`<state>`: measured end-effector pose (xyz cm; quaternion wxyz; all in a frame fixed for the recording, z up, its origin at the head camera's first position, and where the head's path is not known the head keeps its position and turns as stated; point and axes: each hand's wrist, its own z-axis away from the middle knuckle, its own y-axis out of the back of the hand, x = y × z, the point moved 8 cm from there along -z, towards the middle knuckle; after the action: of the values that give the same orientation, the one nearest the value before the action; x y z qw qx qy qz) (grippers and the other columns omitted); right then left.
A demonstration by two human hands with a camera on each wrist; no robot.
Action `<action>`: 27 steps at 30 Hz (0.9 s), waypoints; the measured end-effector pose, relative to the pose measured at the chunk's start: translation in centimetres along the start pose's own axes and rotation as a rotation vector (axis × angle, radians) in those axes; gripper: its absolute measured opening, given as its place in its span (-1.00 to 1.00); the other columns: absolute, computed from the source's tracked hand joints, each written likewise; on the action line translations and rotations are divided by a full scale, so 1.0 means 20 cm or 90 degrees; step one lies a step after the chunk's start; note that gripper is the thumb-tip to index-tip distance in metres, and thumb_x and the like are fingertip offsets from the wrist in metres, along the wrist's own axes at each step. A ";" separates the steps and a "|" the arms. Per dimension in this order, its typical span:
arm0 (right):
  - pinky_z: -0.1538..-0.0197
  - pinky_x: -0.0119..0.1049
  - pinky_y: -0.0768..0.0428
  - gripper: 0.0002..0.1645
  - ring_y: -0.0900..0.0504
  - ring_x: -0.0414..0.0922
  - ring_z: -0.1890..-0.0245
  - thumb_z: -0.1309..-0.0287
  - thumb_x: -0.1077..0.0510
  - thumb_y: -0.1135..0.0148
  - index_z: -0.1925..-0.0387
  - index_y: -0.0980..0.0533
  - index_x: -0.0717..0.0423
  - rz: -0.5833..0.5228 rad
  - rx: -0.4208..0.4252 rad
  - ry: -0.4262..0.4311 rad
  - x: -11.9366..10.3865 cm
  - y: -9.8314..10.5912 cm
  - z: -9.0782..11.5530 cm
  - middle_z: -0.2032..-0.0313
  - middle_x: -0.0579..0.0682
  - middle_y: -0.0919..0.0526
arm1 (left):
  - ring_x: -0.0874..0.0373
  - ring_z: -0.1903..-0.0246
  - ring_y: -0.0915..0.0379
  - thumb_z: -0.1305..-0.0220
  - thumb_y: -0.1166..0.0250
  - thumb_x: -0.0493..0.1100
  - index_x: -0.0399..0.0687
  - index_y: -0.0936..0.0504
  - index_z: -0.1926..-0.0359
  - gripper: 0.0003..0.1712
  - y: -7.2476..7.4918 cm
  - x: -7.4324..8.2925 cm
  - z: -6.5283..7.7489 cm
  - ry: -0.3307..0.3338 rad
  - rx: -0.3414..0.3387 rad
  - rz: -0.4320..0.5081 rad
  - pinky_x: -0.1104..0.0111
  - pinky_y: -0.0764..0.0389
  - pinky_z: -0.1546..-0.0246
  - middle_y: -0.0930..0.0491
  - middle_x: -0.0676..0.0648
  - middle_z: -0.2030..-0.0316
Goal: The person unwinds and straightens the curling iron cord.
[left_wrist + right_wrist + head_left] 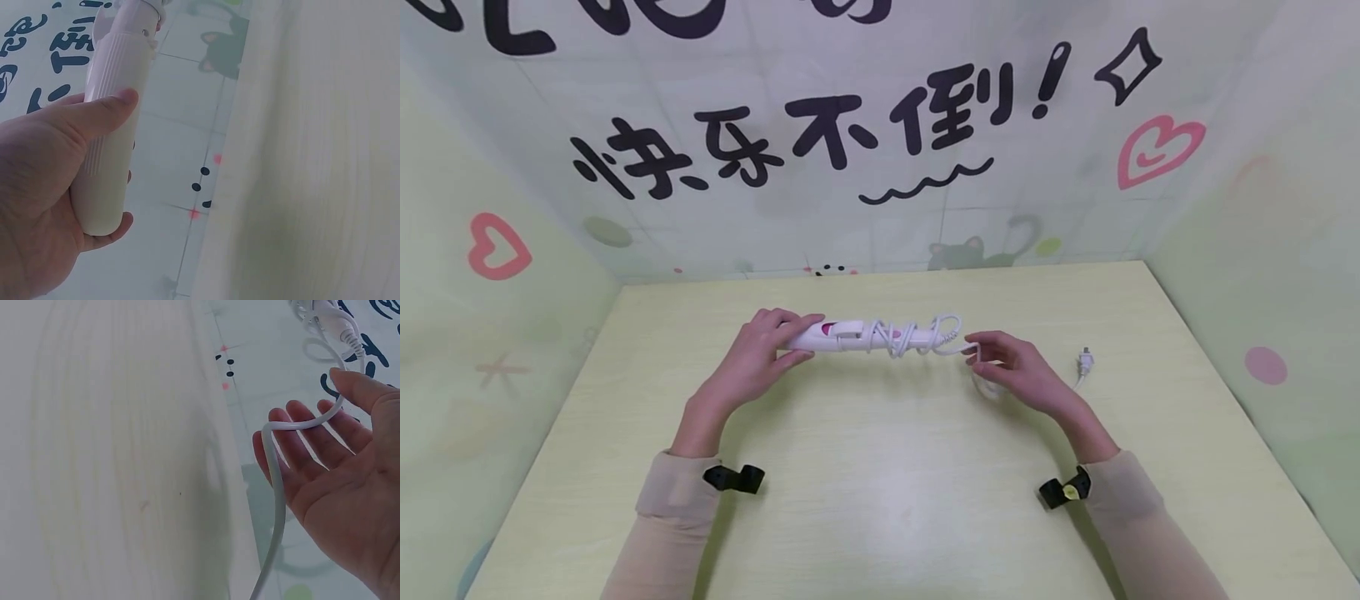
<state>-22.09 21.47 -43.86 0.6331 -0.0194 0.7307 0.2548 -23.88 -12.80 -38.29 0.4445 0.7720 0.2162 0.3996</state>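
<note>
A slim white hair iron (pixel 808 337) with pink accents is held level above the table, its white cord (pixel 902 340) wound in loops around the middle and right part. My left hand (pixel 762 354) grips its rounded left end. In the left wrist view the thumb (pixel 112 112) lies along the ribbed side, with the fingers behind the body. At the other end, my right hand (pixel 1018 371) is beside the cord outlet. There the cord (pixel 294 426) runs across its loosely spread fingers, bends over the fingertips and hangs down, with the thumb held apart from the fingers.
The cord's plug (pixel 1085 363) lies on the pale wooden table (pixel 880 500) right of my right hand. A printed white backdrop (pixel 865 225) rises behind the table, with side panels at left and right. A black wrist camera (pixel 734 478) sits on each sleeve cuff.
</note>
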 end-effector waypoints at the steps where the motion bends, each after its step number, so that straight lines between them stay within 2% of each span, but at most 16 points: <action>1: -0.06 -0.36 -0.60 -0.53 -0.65 0.17 -0.08 -0.41 0.34 -0.22 -0.28 -0.44 0.41 -0.009 0.001 0.000 -0.01 0.00 0.00 -0.09 0.36 -0.62 | -0.19 -0.01 -0.40 -0.28 -0.47 -0.23 0.00 -0.56 -0.36 -0.37 0.00 0.00 0.00 0.000 0.000 0.000 -0.05 -0.39 0.07 -0.57 -0.22 -0.02; 7: 0.05 -0.29 -0.65 -0.69 -0.72 -0.06 0.17 -0.47 0.32 -0.14 -0.09 -0.55 0.48 -0.040 0.008 0.000 -0.03 0.00 0.04 0.14 0.31 -0.70 | -0.20 -0.02 -0.39 -0.28 -0.47 -0.23 0.00 -0.57 -0.36 -0.37 0.00 -0.03 0.01 0.001 0.003 -0.001 -0.05 -0.39 0.07 -0.57 -0.21 -0.02; 12: 0.20 -0.29 -0.66 -0.76 -0.68 -0.12 0.36 -0.44 0.36 -0.16 0.07 -0.60 0.55 -0.040 0.041 0.005 -0.03 0.01 0.06 0.34 0.17 -0.72 | -0.20 -0.03 -0.40 -0.27 -0.49 -0.22 0.02 -0.58 -0.35 -0.37 0.00 -0.03 0.01 -0.004 0.010 -0.007 -0.07 -0.40 0.07 -0.57 -0.21 -0.03; 16: 0.25 -0.32 -0.65 -0.76 -0.67 -0.14 0.42 -0.41 0.37 -0.19 0.10 -0.60 0.59 -0.039 0.046 0.000 -0.02 0.03 0.07 0.39 0.14 -0.72 | -0.21 -0.03 -0.41 -0.25 -0.49 -0.22 0.01 -0.59 -0.34 -0.38 0.00 -0.03 0.01 -0.006 0.013 -0.013 -0.08 -0.41 0.07 -0.58 -0.22 -0.02; 27: 0.30 -0.35 -0.62 -0.77 -0.63 -0.17 0.46 -0.42 0.38 -0.17 0.12 -0.59 0.59 -0.027 0.065 0.003 -0.02 0.10 0.11 0.42 0.22 -0.67 | -0.21 -0.02 -0.39 -0.24 -0.50 -0.25 -0.02 -0.58 -0.34 -0.37 0.01 -0.06 0.03 0.004 0.012 -0.010 -0.08 -0.39 0.06 -0.57 -0.22 -0.02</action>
<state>-20.63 24.05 -42.84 0.6367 -0.0031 0.7438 0.2034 -24.10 -14.01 -38.81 0.4399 0.7729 0.2275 0.3966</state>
